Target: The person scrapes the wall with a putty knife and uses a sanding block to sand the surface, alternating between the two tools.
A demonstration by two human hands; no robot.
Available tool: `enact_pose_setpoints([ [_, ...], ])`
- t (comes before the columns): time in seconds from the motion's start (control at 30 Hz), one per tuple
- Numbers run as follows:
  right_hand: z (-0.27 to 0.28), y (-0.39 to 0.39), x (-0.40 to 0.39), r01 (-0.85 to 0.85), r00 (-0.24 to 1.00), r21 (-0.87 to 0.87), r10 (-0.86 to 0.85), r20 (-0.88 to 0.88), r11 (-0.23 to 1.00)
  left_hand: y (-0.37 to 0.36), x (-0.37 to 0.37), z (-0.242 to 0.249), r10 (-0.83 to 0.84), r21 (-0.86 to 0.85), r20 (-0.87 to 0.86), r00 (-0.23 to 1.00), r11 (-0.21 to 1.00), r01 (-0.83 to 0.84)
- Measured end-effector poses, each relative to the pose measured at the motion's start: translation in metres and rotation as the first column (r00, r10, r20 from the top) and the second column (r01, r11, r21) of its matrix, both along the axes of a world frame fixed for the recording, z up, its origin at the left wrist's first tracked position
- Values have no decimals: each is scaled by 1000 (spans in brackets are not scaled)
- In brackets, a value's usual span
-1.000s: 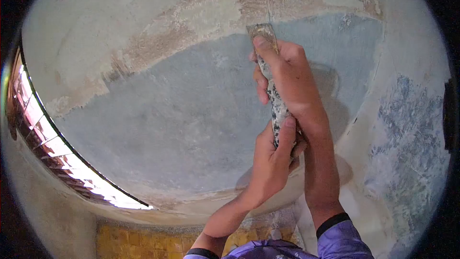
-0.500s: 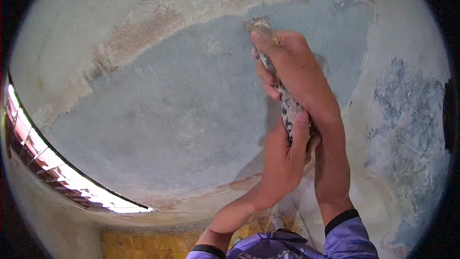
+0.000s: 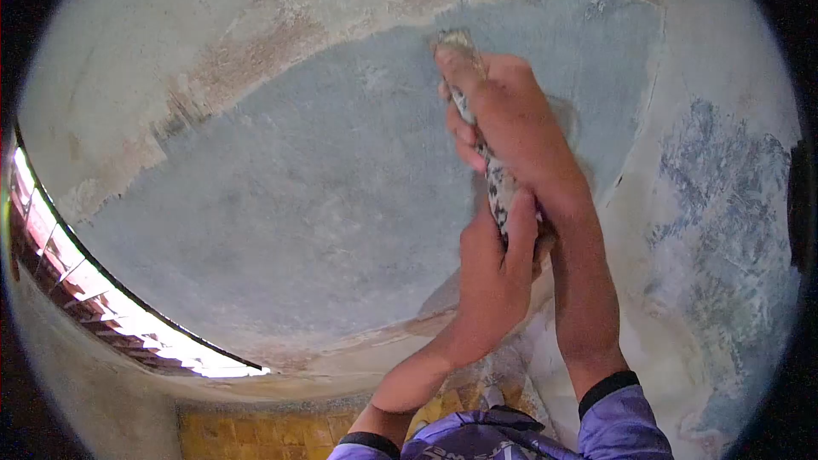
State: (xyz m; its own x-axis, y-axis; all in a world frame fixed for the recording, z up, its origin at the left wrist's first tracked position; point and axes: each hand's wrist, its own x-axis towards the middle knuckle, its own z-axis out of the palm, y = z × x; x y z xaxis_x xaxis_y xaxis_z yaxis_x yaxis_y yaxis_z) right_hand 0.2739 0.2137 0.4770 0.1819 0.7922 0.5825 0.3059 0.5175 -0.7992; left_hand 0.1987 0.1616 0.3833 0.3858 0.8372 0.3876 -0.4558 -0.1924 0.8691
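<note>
Both my hands grip one paint-spattered scraper (image 3: 489,172) pressed against a wall. My right hand (image 3: 511,132) wraps the upper part, its thumb lying along the blade near the tip (image 3: 454,41). My left hand (image 3: 494,277) clasps the lower end of the handle from below. The blade tip rests on the upper edge of a grey-blue scraped patch (image 3: 324,196), just under a band of bare brownish plaster (image 3: 256,51). Most of the blade is hidden by my fingers.
Pale plaster covers the wall above and left of the patch. A bright barred window opening (image 3: 102,307) curves along the lower left. Mottled blue-grey paint (image 3: 716,204) covers the adjoining wall at right. Yellow floor tiles (image 3: 256,434) show below, beside my purple sleeves (image 3: 622,430).
The view tilted down over the second, so the plaster band sits higher in frame. My hands and scraper stay on the wall, shifting slightly left in the last half second.
</note>
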Motion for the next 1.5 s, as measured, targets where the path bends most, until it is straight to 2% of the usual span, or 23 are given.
enact_pose_setpoints([
  [0.13, 10, -5, -2, -17, 1000, -38, 17, -1, 999, 4, 2, 6, 35, 73, -2, 999, 997, -35],
  [0.2, 19, -6, 1, -39, 999, -59, 38, -20, 997, 4, 4, 10, 25, 46, 4, 1000, 999, -25],
  [0.33, 2, 1, 1, -36, 999, 8, 36, 15, 999, -3, 1, 5, 37, 11, 3, 999, 999, -37],
  [0.43, 16, -2, 0, -63, 998, -4, 63, 0, 998, 3, 5, 13, 11, 17, 3, 1000, 1000, -11],
  [0.53, 15, -4, 0, -88, 996, -50, 86, -38, 995, 2, 11, 10, 87, 39, 16, 996, 995, -88],
  [0.63, 3, -1, 1, -60, 998, -10, 60, -27, 998, -4, 1, 4, -7, -35, 7, 1000, 999, 7],
  [0.8, 10, -4, 0, -93, 994, 4, 93, -62, 996, 2, 2, 10, 18, 4, -7, 1000, 1000, -18],
  [0.9, -1, -3, -6, -44, 992, -21, 41, -118, 999, -3, -2, 2, 12, -28, -18, 1000, 1000, -13],
  [1.0, -3, -1, -2, -114, 992, 15, 114, -54, 993, 1, -5, 5, 10, -37, -32, 999, 999, -11],
  [1.1, 13, -1, -2, -169, 982, 39, 172, -84, 985, 1, -1, 14, 5, -31, -6, 1000, 1000, -6],
  [1.2, -1, 4, -2, -57, 997, 33, 59, -49, 998, -1, -1, 2, 38, -6, -18, 999, 999, -38],
  [1.3, -4, -2, -2, -159, 981, -20, 155, -116, 987, 2, -1, 3, 42, 10, -31, 999, 999, -42],
  [1.4, 9, -7, -2, -154, 985, -17, 152, -79, 988, 3, 4, 8, 26, -8, -11, 1000, 1000, -26],
  [1.5, 2, -5, -1, -53, 997, -7, 53, -63, 999, -4, 3, 1, 32, -48, -4, 999, 998, -32],
])
